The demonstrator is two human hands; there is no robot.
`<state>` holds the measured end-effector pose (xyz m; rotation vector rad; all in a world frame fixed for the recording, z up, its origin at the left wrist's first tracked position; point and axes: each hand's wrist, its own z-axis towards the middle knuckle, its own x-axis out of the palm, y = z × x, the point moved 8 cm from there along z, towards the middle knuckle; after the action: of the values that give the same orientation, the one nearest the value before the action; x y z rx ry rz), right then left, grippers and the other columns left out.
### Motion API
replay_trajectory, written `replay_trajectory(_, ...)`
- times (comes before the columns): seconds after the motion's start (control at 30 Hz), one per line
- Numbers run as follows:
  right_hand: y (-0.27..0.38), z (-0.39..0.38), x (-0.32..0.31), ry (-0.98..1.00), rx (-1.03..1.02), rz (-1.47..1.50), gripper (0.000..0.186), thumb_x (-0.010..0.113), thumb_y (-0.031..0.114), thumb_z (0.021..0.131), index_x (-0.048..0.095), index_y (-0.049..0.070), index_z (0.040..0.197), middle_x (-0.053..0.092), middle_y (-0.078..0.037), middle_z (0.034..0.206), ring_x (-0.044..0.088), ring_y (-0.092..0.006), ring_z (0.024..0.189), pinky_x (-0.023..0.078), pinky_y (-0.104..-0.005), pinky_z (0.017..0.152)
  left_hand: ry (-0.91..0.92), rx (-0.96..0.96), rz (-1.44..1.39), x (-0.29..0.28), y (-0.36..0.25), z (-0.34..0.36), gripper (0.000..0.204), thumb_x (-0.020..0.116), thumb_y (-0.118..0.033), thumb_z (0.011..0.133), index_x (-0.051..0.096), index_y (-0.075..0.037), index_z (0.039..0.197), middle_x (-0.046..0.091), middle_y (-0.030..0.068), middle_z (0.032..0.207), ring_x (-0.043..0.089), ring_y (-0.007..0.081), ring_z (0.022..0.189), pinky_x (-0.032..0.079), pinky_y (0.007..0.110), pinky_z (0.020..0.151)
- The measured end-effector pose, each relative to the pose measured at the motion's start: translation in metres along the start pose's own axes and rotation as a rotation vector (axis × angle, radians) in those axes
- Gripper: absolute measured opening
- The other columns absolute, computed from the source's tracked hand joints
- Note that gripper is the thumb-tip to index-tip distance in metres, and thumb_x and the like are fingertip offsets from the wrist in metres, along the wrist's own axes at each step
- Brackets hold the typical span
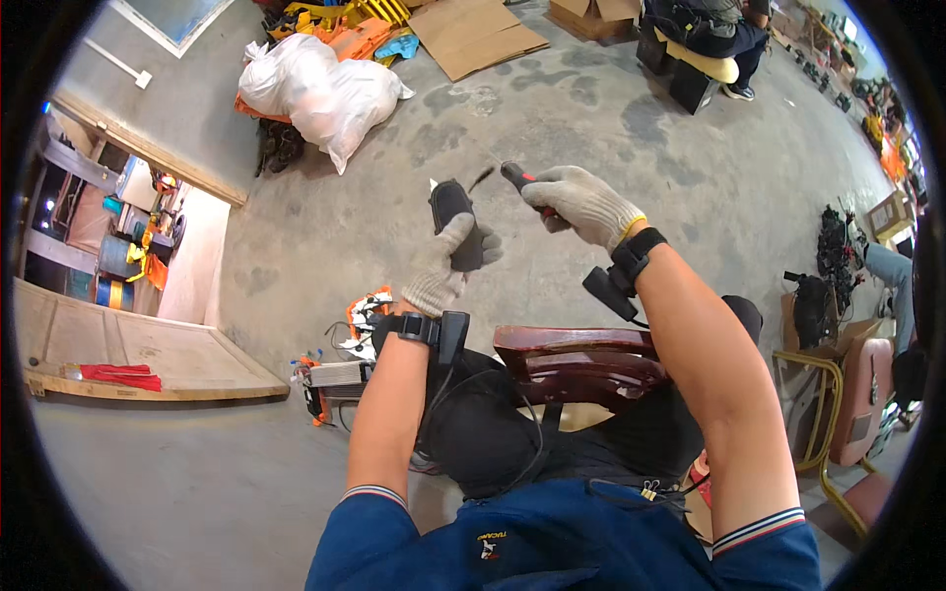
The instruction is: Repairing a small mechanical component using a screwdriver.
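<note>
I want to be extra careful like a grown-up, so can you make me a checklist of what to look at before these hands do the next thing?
1. Gloves: ok. The left hand and right hand both wear pale knitted gloves.
2. Left grip: ok. It is wrapped around the black object.
3. Right grip: ok. It holds the red-and-black tool by its handle.
4. Tool apart from the black object: ok. There is a gap between them.
5. Tool's tip: cannot tell. It is too thin and blurred.
6. Wrist straps: ok. One black strap is on each wrist.
</note>
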<state>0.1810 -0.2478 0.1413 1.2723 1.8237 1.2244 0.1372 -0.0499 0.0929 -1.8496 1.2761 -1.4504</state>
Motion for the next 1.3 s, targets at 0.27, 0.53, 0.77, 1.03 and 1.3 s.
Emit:
replay_trajectory(0.27,0.061,-0.006,-0.05,-0.166,-0.259,-0.542,0.037,0.061,0.024,0.082,0.068,-0.005,0.103,0.063,-0.008,0.071,0.062,-0.0155,0.066,0.05,-0.03,0.064,-0.111,-0.036,-0.11,-0.062,0.058,0.027,0.035,0.067,-0.029,0.098,0.063,0.004,0.108,0.071,0.0164,0.094,0.072,0.03,0.083,0.062,0.047,0.078)
replay_trajectory(0.53,0.002,0.014,-0.053,-0.204,-0.162,-0.24,0.033,0.063,0.019,0.092,0.063,-0.003,0.116,0.061,-0.005,0.084,0.059,-0.0113,0.071,0.051,-0.027,0.064,-0.111,-0.021,-0.336,-0.064,0.062,0.034,0.065,0.043,-0.059,0.101,0.063,0.003,0.107,0.07,0.0206,0.089,0.071,0.0357,0.078,0.062,0.053,0.074)
replay_trajectory(0.77,-0.022,0.024,-0.051,-0.064,0.02,-0.197,0.027,0.062,0.019,0.094,0.062,0.001,0.115,0.06,-0.003,0.085,0.057,-0.0091,0.071,0.051,-0.0246,0.063,-0.173,0.017,-0.24,-0.078,0.062,0.033,0.05,0.044,-0.051,0.104,0.059,-0.006,0.122,0.069,0.0211,0.102,0.072,0.0354,0.081,0.063,0.052,0.074)
replay_trajectory(1.03,-0.025,0.022,-0.047,-0.057,0.02,-0.19,0.028,0.062,0.019,0.092,0.062,-0.001,0.111,0.059,-0.004,0.08,0.057,-0.0105,0.065,0.05,-0.0257,0.06,-0.157,-0.011,-0.277,-0.075,0.064,0.032,0.051,0.043,-0.049,0.105,0.058,-0.003,0.122,0.069,0.023,0.104,0.072,0.0364,0.086,0.063,0.053,0.075)
replay_trajectory(1.3,-0.027,0.026,-0.044,-0.038,-0.005,-0.162,0.03,0.064,0.021,0.09,0.063,-0.001,0.111,0.059,-0.005,0.078,0.057,-0.0116,0.062,0.048,-0.0266,0.057,-0.109,0.004,-0.293,-0.07,0.061,0.028,0.055,0.04,-0.049,0.106,0.056,0.001,0.124,0.068,0.0249,0.106,0.071,0.0388,0.089,0.062,0.054,0.079)
